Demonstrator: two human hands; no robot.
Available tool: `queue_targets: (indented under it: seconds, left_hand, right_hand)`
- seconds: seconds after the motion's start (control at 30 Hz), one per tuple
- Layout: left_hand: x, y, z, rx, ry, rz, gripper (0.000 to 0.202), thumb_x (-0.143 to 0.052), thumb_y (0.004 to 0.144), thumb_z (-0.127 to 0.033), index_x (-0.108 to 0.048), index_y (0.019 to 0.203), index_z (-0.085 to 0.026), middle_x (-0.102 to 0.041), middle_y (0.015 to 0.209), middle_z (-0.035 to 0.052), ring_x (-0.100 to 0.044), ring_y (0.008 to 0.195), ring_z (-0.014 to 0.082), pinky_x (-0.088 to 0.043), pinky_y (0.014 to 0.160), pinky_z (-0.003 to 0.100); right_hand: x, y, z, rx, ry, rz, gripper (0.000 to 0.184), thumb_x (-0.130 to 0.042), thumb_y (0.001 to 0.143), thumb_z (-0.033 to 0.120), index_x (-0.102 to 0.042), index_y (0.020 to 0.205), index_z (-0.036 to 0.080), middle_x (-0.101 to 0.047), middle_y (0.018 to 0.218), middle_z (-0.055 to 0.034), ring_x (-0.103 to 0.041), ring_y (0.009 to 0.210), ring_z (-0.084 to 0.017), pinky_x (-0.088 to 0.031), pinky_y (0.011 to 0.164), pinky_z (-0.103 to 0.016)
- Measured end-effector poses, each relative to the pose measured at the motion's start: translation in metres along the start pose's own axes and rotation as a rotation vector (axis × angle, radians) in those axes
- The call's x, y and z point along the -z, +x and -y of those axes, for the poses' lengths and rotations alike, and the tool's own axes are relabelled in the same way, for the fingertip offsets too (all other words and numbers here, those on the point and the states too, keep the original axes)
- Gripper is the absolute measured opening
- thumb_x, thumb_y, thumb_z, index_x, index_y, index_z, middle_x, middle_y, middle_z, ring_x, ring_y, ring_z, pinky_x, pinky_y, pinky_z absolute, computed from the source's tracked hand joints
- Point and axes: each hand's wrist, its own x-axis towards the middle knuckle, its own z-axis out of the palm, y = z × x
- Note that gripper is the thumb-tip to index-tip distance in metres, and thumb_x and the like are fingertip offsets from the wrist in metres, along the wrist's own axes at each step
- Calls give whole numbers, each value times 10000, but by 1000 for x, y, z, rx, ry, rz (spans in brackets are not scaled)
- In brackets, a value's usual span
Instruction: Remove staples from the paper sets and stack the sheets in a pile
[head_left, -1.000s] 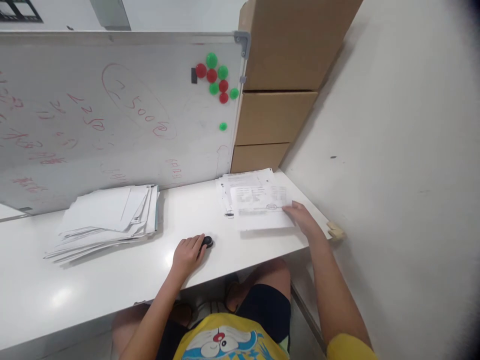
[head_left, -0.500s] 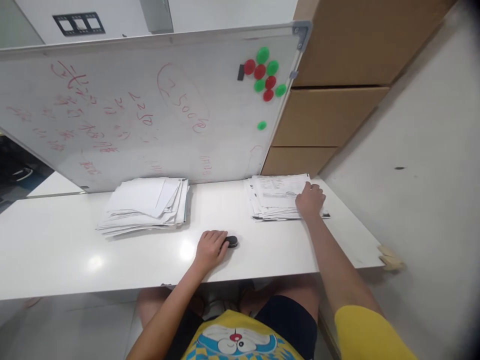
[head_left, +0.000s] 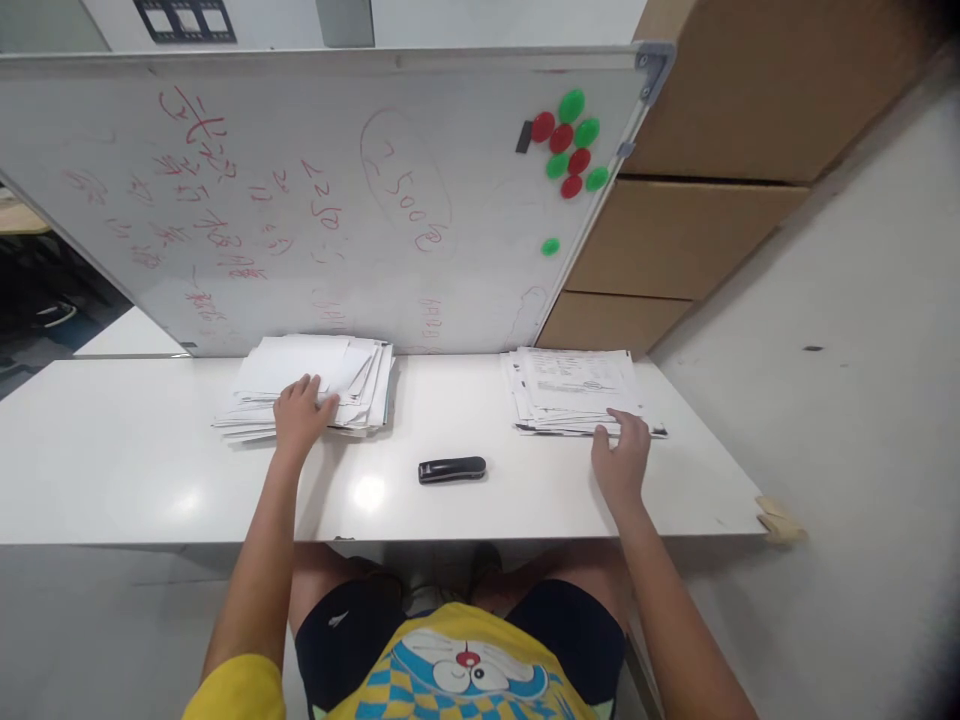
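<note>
My left hand (head_left: 302,415) is at the front of the left paper stack (head_left: 300,362), a thick, uneven pile of mostly blank-looking white sheets. Its thumb and fingers are apart, and it grips nothing that I can see. Over the front right corner of the right paper stack (head_left: 574,375), whose top sheet is printed, my right hand (head_left: 622,460) hangs with thumb and fingers spread. Whether its fingertips touch the sheets I cannot tell. Between the two stacks a black stapler (head_left: 451,470) lies on the white table, with neither hand on it.
A whiteboard (head_left: 465,290) with red writing and red and green magnets stands along the table's back edge. Cardboard boxes (head_left: 630,240) are stacked behind it on the right. A white wall (head_left: 840,420) closes off the right side. The white table (head_left: 517,510) ends near my lap.
My left hand has let go of the stapler and moved left to the left paper stack. My right hand has drawn back toward the front edge of the right stack.
</note>
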Motion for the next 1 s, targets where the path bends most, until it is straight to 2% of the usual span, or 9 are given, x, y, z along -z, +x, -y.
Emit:
queue_targets:
  seconds: [0.13,0.27,0.37,0.47,0.57,0.63,0.77,0.87,1.0]
  left_hand:
    - [-1,1,1,-12,-11,-45,446,-396,894,-433,-582,1226,-201,-550,1346,100,-445,1222,315,-318,970,449]
    - [-3,10,7,-45,-4,-116,389,-373,897,-349,-621,1145,-181,-644,1193,110,-505,1139,297,-325,932,426]
    - [1,20,11,-60,70,-80,371,-325,900,-296,-641,1024,-146,-676,1006,144,-546,1022,307,-345,849,416]
    - [8,28,12,-83,144,-36,347,-309,897,-274,-624,907,-129,-653,937,163,-555,960,309,-354,797,402]
    - [10,28,11,-140,116,-8,270,-363,877,-286,-601,897,-159,-644,950,134,-549,990,297,-362,808,386]
    - [8,24,10,-218,44,25,244,-444,850,-359,-583,944,-182,-634,1031,112,-537,1040,289,-372,831,371]
    - [5,14,9,-304,-29,64,433,-554,774,-525,-531,1044,-187,-590,1148,112,-510,1112,293,-378,886,371]
    - [13,13,6,-320,6,108,416,-528,794,-519,-526,1042,-186,-591,1141,109,-523,1096,289,-389,872,367]
    - [28,14,-4,-275,80,207,297,-432,848,-415,-547,1008,-193,-613,1079,96,-583,968,265,-410,750,344]
  right_hand:
    - [1,-15,15,-15,70,48,301,-423,861,277,-568,1104,176,-562,1095,-133,-489,1116,-276,-382,999,-471]
    - [0,-20,27,-9,116,108,287,-420,869,276,-577,1090,181,-579,1095,-127,-501,1114,-269,-386,1005,-475]
    - [-2,-19,36,9,130,166,278,-415,876,289,-580,1080,195,-590,1098,-118,-514,1108,-268,-400,995,-479]
    - [-3,-17,47,49,141,218,284,-408,887,303,-586,1081,194,-600,1110,-122,-521,1113,-268,-401,1001,-480]
    - [-3,-16,60,92,163,261,289,-403,898,307,-588,1097,211,-607,1126,-117,-526,1125,-265,-396,1017,-485]
    - [-2,-17,68,107,181,287,290,-400,905,305,-590,1109,224,-610,1132,-111,-526,1135,-265,-398,1020,-487]
    - [-2,-23,75,110,195,311,291,-401,906,301,-595,1111,230,-611,1137,-107,-524,1142,-266,-404,1018,-489]
    - [-3,-28,74,102,202,357,297,-402,902,298,-595,1114,221,-608,1148,-109,-521,1145,-263,-395,1026,-484]
    - [-3,-39,68,6,255,405,297,-419,884,306,-601,1098,211,-605,1168,-113,-517,1159,-261,-397,1025,-480]
